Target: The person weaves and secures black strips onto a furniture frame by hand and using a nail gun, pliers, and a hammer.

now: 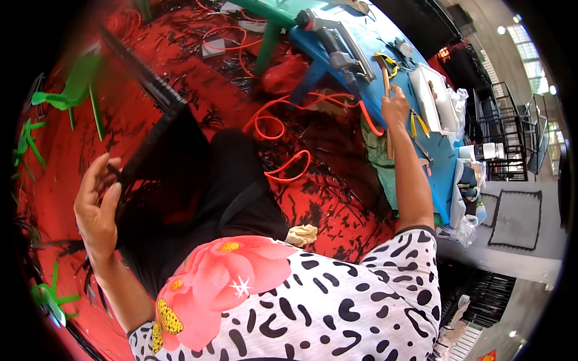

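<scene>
The left grip (96, 207) is clasped on the edge of a flat black ribbed plastic panel (153, 153) resting across the lap. The right grip (394, 108) reaches to the blue desk (367, 42), closing on a wooden-handled hammer (386, 78). Best to hold the panel steady and lift the hammer clear of the orange air hose (283, 129).

Left hand (96, 207) hides the black panel's (159, 150) edge.
</scene>
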Demonstrator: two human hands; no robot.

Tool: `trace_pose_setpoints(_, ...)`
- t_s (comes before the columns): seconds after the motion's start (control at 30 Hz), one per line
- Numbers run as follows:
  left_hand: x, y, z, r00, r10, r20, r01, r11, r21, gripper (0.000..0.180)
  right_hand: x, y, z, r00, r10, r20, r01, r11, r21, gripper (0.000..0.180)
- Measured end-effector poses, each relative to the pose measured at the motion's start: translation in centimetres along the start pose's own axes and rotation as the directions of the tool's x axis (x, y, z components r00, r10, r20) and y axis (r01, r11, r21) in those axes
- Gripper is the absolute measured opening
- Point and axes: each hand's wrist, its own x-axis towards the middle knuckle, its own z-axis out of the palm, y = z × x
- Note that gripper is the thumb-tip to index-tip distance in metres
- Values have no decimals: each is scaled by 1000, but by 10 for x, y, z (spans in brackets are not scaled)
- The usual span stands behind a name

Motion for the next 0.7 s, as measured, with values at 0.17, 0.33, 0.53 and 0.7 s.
trace_pose_setpoints(0.17,-1,4,1,1000,-22,-15,23,999,46,45,39,59,13,999,10,51,-6,998,-66,53)
trace_pose_setpoints(0.33,-8,9,-8,998,-63,-22,63,998,15,46,52,132,-17,989,141,52,-127,967,-220,61)
trace_pose_setpoints(0.53,-5,8,-3,996,-93,-9,93,996,1,45,47,175,-16,948,187,256,-109,951,-290,75)
trace_pose_setpoints(0.7,1,19,6,995,-85,-44,87,996,33,45,56,194,-3,941,189,280,-85,935,-344,76)
